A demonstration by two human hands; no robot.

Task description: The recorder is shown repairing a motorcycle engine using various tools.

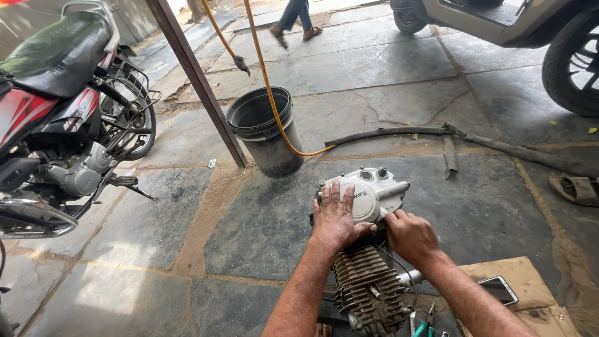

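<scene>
Engine: pale grimy cover, rusty finned cyl; both hands on it.

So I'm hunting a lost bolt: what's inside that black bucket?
The black bucket shows only a dark inner wall; a yellow hose crosses its rim. Its bottom is hidden by the camera angle.

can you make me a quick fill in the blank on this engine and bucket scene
1. The left hand lies flat on the engine's pale ____ cover.
2. The yellow hose runs into the dark ____ on the stone floor.
3. The phone lies on a sheet of ____.
4. The right hand is closed at the cover's ____ side.

Missing words: side; bucket; cardboard; right
</scene>
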